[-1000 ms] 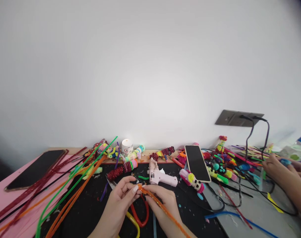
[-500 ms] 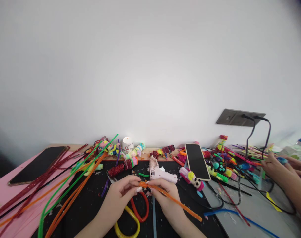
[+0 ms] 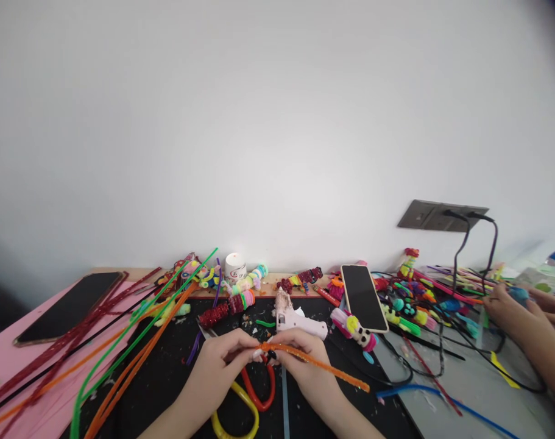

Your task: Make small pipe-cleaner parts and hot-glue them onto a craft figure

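An orange pipe cleaner (image 3: 325, 366) is pinched between both my hands over the black mat. My left hand (image 3: 229, 363) closes its thumb and fingers on one end, and the fingertips hide that end. My right hand (image 3: 302, 360) grips it close by, with the long free end passing over the hand toward the lower right. Below lie scissors with one yellow and one red handle loop (image 3: 258, 390), blades pointing away under my left hand. A white glue gun (image 3: 302, 321) rests just beyond my right hand, a clear glue stick (image 3: 284, 396) between my forearms.
Loose green pipe cleaners (image 3: 122, 347) and red ones cross pink paper (image 3: 39, 390) at left, beside a dark phone (image 3: 71, 305). A second phone (image 3: 365, 297), fuzzy figures (image 3: 357, 329) and a paper cup (image 3: 236, 267) stand behind. At right, another person's hands (image 3: 517, 314) hold something blue, near black cables (image 3: 491, 256).
My fingers have shifted slightly on the orange pipe cleaner; less of it shows above the left fingertips. Its free end has moved a little up and left.
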Demonstrator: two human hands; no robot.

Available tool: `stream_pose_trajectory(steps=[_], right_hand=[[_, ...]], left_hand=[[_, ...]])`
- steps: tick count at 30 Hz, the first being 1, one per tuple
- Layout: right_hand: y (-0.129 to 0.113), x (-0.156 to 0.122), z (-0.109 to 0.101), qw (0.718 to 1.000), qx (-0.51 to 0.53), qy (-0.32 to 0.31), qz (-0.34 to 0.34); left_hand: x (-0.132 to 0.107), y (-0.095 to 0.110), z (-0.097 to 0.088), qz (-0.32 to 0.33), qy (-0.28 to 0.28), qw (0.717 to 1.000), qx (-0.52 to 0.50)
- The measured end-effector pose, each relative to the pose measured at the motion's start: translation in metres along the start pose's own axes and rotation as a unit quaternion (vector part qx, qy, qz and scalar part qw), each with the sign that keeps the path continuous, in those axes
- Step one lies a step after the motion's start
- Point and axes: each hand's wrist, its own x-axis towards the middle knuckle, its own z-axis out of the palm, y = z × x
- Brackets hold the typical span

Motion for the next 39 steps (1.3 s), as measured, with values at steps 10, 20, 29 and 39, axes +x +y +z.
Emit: stream_pose_trajectory(steps=[10,20,29,39], right_hand=[[-0.0038,-0.0021,-0.0007,1.000,0.000,0.013,0.004],[-0.0055,-0.0003,-0.0015,1.000,-0.005,0.016,0.005],[-0.0060,-0.0008,0.0001,1.000,0.018,0.012,0.003],[-0.0057,0.0010,0.0003,1.000,0.008,0.023,0.014]], left_hand=[[-0.0025,0.0040,0.0004,0.011,0.008,1.000,0.000],[-0.0019,0.0024,0.0011,0.026,0.002,1.000,-0.009],[-0.0025,0.0036,0.0018,0.031,0.008,0.999,-0.008],[-0.0025,0.0013,0.0014,0.049,0.013,0.999,0.011]])
